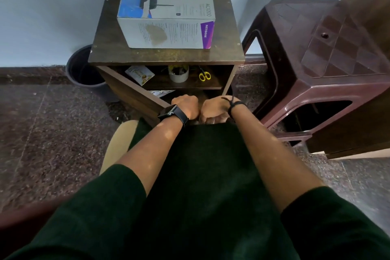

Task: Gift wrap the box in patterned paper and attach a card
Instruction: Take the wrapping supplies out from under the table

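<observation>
Your left hand [185, 105] and right hand [215, 110] rest curled into empty fists at centre frame, idle. The unwrapped white-and-blue cardboard router box [166, 12] waits at upper centre atop the dark wooden side table [166, 56], with yellow-handled scissors [204, 75] shelved below, within reach.

box [166, 12] fills tabletop [166, 55], open shelf [183, 84] below

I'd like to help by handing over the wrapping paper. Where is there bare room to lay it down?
The tabletop is bare only in a strip in front of the Netgear box and a narrower one at its left. The shelf is crowded: a card packet, tape roll and yellow scissors. The plastic stool top at right is free.
</observation>
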